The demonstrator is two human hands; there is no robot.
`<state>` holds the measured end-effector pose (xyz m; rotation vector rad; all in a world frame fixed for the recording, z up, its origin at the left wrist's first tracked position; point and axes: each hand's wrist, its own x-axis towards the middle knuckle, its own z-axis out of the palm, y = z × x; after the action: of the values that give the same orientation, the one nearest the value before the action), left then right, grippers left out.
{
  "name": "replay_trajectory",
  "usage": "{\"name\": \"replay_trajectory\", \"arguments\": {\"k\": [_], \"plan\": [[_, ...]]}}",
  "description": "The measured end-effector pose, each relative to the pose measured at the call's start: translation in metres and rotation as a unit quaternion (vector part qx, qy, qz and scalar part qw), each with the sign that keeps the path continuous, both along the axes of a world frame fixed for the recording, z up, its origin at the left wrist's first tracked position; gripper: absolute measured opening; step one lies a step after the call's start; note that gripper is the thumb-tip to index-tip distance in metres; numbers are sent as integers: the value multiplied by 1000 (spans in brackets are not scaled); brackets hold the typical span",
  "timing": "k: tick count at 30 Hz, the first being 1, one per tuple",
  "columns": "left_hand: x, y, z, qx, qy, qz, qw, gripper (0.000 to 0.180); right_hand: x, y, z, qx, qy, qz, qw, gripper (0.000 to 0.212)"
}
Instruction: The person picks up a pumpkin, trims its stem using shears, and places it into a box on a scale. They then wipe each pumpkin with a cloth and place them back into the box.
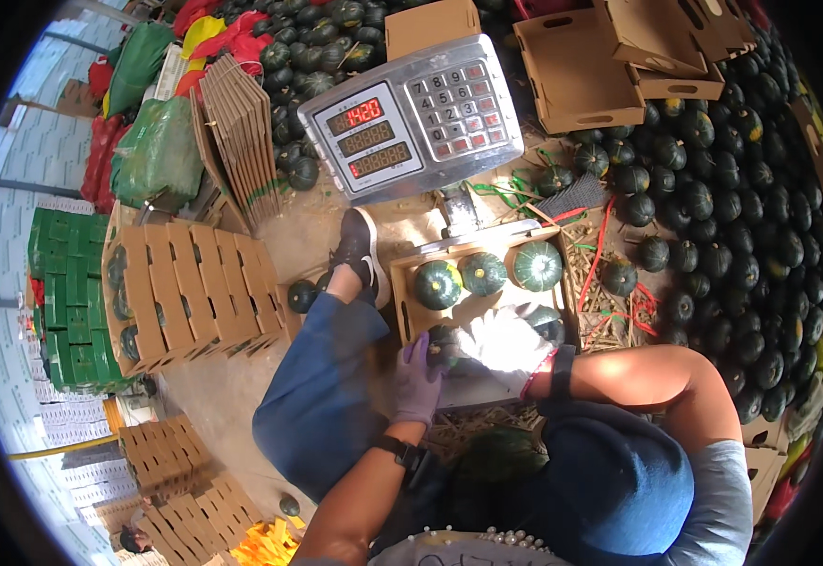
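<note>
Pearly beads (525,540) lie along our lower edge. At centre, our one cardboard tray (419,318) has its long axis left to right, rising slightly rightward. Three round green squashes (483,274), pale or yellow patches upward, line its upper row; at least two sit below. Our left hand (418,382) curls beside one, our glare-washed right hand (506,344) covers the row; we cannot tell either grip.

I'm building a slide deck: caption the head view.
Gloved left hand and right hand at a cardboard tray of green squashes, before a digital scale display.
</note>
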<state>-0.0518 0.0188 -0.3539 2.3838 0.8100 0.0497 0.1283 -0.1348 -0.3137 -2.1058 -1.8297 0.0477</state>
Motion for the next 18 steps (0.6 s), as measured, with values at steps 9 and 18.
{"name": "replay_trajectory", "arguments": {"k": [9,18], "plan": [[10,15,13,32,-17,-61,997,52,32,12,18,-337,301,134,882,47],[-41,-62,123,-204,109,-421,877,51,88,-172,12,-131,260,-334,896,56]]}}
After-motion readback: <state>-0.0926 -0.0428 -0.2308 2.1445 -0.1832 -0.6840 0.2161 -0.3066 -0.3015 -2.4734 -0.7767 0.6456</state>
